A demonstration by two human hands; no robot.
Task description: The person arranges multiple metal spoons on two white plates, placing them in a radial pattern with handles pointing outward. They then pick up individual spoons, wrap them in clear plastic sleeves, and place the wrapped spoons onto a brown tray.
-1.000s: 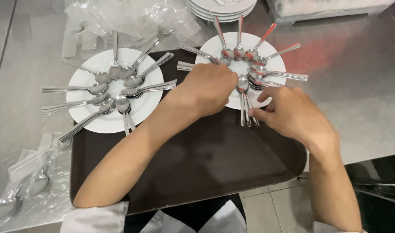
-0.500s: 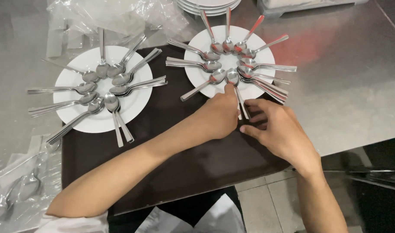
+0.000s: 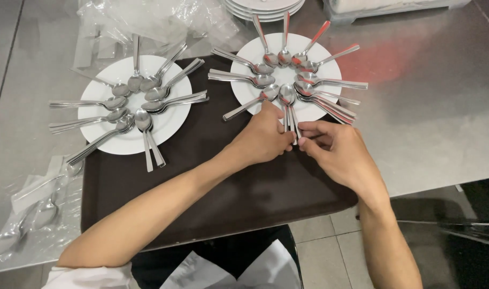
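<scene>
Two round white plates (image 3: 330, 67) fanned with steel teaspoons sat on a dark brown tray (image 3: 212, 176) on the steel surface (image 3: 431, 118), where the left hand (image 3: 266, 139) and right hand (image 3: 335, 147) pinched the handles of teaspoons (image 3: 288, 107) at the right plate's near edge.

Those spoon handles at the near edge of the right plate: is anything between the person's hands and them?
Nothing visible. The left hand and right hand meet right at the spoon handles sticking off the right plate, fingertips at their ends.
</scene>
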